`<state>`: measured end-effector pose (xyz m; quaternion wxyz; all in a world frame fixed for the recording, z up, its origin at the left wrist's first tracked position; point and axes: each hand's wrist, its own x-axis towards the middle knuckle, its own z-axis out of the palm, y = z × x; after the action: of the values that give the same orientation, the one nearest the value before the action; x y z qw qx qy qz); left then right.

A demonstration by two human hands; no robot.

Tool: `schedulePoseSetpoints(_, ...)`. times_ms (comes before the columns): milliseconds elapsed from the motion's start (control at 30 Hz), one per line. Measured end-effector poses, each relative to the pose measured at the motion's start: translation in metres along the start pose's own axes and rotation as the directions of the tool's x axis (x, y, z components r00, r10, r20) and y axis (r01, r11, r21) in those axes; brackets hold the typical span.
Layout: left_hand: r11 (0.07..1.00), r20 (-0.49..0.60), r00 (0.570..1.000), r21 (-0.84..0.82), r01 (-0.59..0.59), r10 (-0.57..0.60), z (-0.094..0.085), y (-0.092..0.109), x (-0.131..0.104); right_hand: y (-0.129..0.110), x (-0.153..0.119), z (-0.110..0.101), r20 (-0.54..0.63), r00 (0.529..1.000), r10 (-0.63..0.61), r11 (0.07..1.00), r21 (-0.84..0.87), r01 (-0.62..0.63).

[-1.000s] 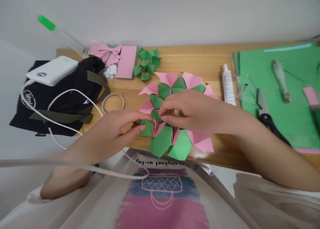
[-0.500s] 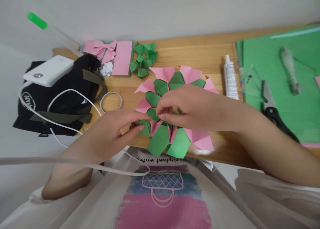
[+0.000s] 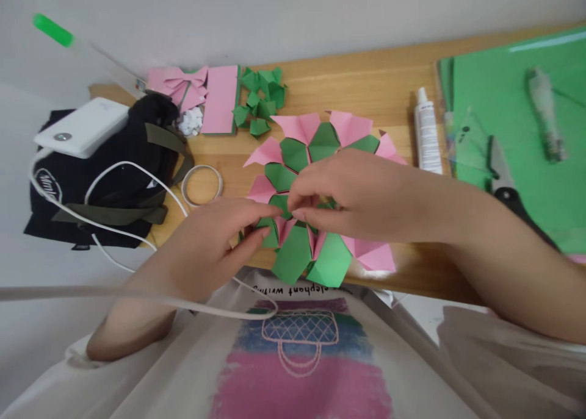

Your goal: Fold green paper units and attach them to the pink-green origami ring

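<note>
A round origami flower (image 3: 293, 257) of folded pink and green paper lies on the wooden table before me. My left hand (image 3: 224, 230) holds its near left edge, a green folded petal between thumb and index finger. From the right, my right hand (image 3: 343, 196) reaches over the flower. Its thumb and index fingertip are pinched together on the paper near the inner left side, while the hand hides much of the flower's middle and right. Exactly which fold the right fingertips grip is hidden.
Behind lie green folded pieces (image 3: 260, 102), a pink paper stack (image 3: 221, 99) and a tape roll (image 3: 201, 186). A black bag (image 3: 114, 187) with a white power bank (image 3: 85, 126) is left. On the right are a glue tube (image 3: 427, 132), a knife (image 3: 508, 190) and green sheets (image 3: 494, 83).
The view has shifted slightly. Both hands keep nearly the same places on the flower, with the left fingertips a little further in to the right.
</note>
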<state>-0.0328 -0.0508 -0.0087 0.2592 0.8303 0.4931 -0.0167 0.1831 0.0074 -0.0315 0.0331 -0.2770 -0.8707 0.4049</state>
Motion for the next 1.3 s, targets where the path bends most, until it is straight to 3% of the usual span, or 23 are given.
schedulePoseSetpoints(367,1.0,-0.031,0.999,0.007,-0.027,0.027,0.005,-0.002,-0.002,0.0,0.009,0.011,0.061,0.996,0.063,0.997,-0.047,-0.06)
schedulePoseSetpoints(700,0.987,-0.166,0.98,-0.098,-0.125,0.107,0.003,-0.006,-0.005,-0.004,0.012,0.007,0.056,0.998,0.039,0.999,0.034,-0.04)
schedulePoseSetpoints(1100,0.977,-0.199,0.968,-0.117,-0.179,0.153,0.009,-0.013,-0.013,-0.015,0.016,0.009,0.058,0.994,0.095,0.995,-0.008,-0.095)
schedulePoseSetpoints(1300,0.982,-0.167,0.979,-0.13,-0.137,0.115,0.012,-0.015,-0.016,-0.019,0.017,0.011,0.093,0.986,0.136,0.991,-0.007,-0.136)
